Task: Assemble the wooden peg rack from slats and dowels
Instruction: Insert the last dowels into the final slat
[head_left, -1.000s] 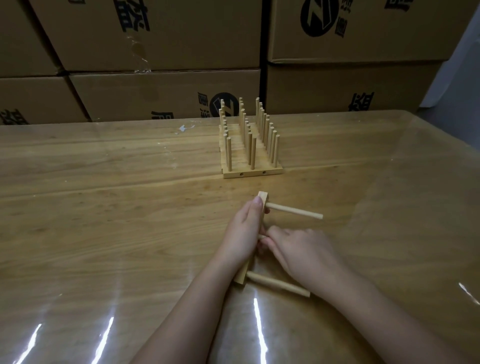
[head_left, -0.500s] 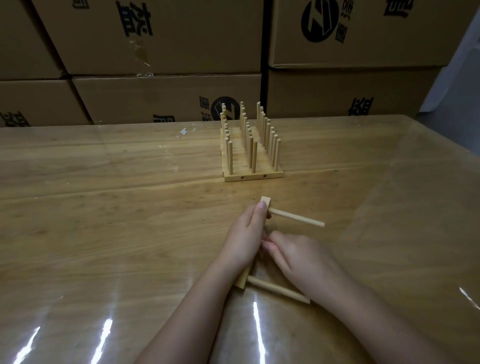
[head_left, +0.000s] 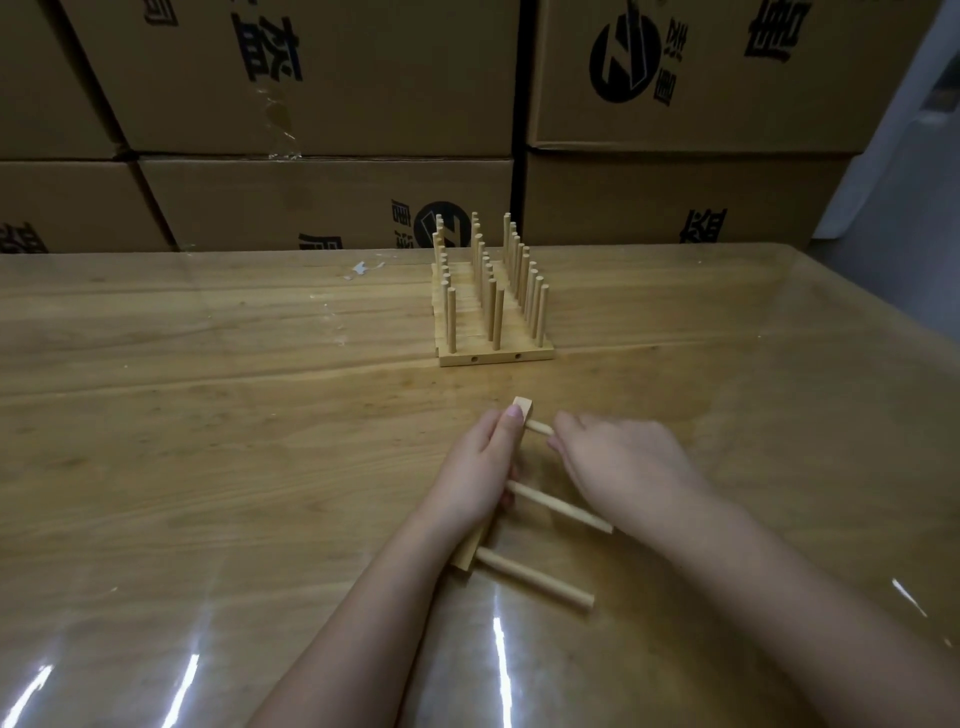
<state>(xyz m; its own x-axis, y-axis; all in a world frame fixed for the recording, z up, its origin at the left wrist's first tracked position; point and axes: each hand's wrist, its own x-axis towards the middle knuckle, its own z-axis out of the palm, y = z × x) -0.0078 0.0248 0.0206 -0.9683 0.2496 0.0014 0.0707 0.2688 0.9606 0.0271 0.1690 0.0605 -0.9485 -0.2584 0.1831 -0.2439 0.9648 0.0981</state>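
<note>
Left hand (head_left: 478, 467) curled round slat (head_left: 522, 405). Right hand (head_left: 628, 462) pinched far dowel (head_left: 540, 427) just beside slat. Middle dowel (head_left: 556, 506), near dowel (head_left: 535, 577) stuck in slat. Finished rack (head_left: 493, 312) stood well apart from slat.

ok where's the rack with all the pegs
Head view: the rack stands upright near centre, beyond the left hand and right hand, before the cardboard boxes.
</note>
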